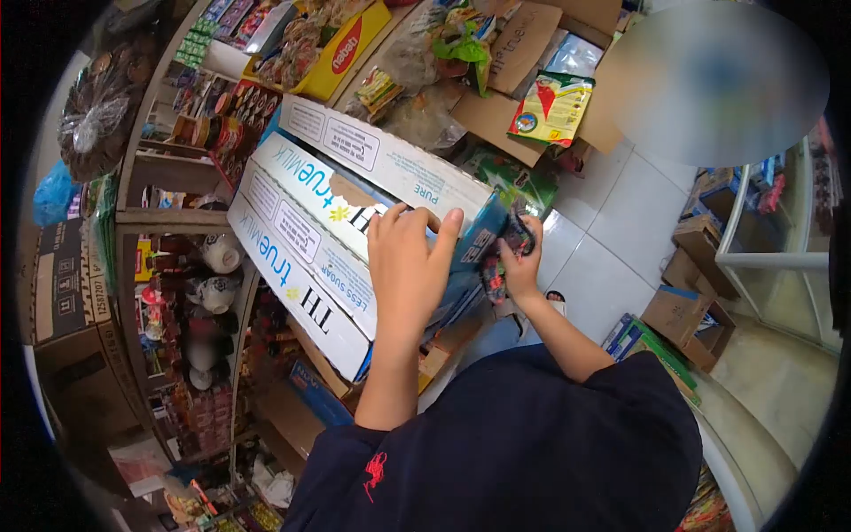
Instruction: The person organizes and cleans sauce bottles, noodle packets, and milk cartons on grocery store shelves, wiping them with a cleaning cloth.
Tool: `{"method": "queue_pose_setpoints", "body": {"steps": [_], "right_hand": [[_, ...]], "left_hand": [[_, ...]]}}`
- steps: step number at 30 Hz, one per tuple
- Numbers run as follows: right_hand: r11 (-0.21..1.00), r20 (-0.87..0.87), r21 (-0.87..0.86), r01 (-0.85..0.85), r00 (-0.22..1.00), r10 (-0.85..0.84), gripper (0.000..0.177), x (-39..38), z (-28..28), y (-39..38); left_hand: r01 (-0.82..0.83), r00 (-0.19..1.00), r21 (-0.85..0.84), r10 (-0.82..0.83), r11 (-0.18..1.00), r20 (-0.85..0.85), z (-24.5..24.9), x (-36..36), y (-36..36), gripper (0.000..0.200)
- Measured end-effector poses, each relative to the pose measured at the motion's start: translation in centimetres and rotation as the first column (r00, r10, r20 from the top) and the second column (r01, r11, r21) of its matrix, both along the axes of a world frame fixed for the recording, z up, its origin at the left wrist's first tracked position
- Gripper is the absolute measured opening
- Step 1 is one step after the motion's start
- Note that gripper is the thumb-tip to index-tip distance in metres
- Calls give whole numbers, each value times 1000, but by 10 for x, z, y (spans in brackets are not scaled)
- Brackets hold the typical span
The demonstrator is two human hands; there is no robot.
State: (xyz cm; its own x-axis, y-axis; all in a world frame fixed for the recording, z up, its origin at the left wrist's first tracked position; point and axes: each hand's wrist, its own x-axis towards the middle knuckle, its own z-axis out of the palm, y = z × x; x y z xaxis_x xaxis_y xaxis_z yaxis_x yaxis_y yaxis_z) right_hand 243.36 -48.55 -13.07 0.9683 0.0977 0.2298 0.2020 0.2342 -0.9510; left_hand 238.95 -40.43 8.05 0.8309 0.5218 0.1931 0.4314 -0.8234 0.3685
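Observation:
My left hand (409,266) lies over the top of a white and blue TH true MILK carton (306,253), its fingers bent over the edge of a torn opening and its thumb raised. Behind it, a second milk carton (390,155) marked PURE lies alongside. In my right hand (525,264), at the cartons' right end, is a dark, crinkled plastic packet (494,279) with red patches. The fingers are wrapped round it, and its kind cannot be made out.
A yellow nabati box (341,53) and an open cardboard box (496,120) with a yellow-green packet (554,106) stand beyond the cartons. Crowded shelves (173,215) rise at left. White floor tiles (603,275) and a glass case (771,213) lie at right.

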Motion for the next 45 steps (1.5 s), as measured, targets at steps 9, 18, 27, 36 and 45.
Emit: {"method": "queue_pose_setpoints", "body": {"steps": [9,18,27,36,45], "right_hand": [[890,121,-27,-455,882,455,36,83,125,-18],[458,230,29,-889,451,862,35,134,100,15],[342,45,-10,-940,341,939,34,146,61,35],[337,88,95,-937,345,934,35,141,43,94],[357,51,125,-926,366,929,33,147,88,95]], "left_hand": [[51,998,19,-50,999,-38,1,3,-4,34],[-432,898,-371,431,822,-91,21,38,-3,23],[-481,852,-259,516,838,87,6,65,-30,36],[443,895,-638,-349,630,277,5,99,-59,23],[489,793,-741,-589,460,158,-29,139,-71,25]]}}
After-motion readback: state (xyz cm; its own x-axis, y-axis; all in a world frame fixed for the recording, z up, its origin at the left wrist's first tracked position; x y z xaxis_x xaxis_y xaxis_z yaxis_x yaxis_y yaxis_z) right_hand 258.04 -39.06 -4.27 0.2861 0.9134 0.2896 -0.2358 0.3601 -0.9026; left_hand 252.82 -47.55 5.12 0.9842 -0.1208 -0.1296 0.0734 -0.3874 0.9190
